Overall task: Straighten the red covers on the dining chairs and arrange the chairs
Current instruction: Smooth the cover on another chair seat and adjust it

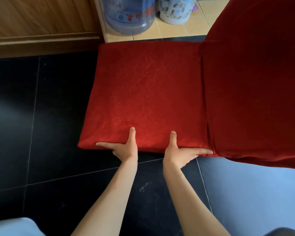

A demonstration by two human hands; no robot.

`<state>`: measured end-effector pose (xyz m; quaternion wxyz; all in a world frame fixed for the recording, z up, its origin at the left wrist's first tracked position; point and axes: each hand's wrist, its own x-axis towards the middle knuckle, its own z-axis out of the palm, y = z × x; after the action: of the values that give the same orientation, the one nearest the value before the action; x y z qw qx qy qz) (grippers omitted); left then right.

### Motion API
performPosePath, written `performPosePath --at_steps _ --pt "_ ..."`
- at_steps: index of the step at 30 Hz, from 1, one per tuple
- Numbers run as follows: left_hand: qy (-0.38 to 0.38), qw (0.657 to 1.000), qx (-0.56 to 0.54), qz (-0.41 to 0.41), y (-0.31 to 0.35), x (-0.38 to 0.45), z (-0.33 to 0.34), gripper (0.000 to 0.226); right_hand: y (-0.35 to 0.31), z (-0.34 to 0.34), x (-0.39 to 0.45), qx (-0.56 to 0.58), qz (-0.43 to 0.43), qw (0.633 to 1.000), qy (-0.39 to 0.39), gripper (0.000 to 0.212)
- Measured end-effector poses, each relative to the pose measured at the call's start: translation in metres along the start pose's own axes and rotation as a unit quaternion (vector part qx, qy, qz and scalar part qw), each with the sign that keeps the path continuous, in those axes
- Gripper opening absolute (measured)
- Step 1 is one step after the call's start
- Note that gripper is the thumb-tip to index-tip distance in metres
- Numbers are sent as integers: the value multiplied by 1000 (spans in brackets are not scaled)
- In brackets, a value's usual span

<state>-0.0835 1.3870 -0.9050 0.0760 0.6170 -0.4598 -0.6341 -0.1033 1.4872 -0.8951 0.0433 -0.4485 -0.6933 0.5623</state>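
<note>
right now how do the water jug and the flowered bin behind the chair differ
The water jug is see-through blue with red print; the flowered bin is opaque white with grey-blue flowers. The jug is wider and stands left, by the wooden panel; the bin stands right. Both stand on the pale tiles.

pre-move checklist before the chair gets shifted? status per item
1. Left hand on the near seat edge, thumb on top: ok.
2. Right hand on the same edge, thumb on top: ok.
3. Red cover flat over the seat: ok.
4. Cover on the backrest smooth: ok.
5. Water bottle and patterned bin apart from the far seat edge: ok.
6. Chair legs: cannot tell, hidden.
</note>
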Motion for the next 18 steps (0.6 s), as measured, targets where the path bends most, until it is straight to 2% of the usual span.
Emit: performPosePath --at_steps 5,11,18 --pt "28 998 -48 -9 2 -2 3 138 -2 -2 3 46 23 999 -2 143" --pt "28 997 -67 -5 -2 -1 6 136 -1 -1 4 67 45 997 -8 143" --pt "41 994 -95 25 -11 7 14 134 7 7 11 98 9 995 9 137"
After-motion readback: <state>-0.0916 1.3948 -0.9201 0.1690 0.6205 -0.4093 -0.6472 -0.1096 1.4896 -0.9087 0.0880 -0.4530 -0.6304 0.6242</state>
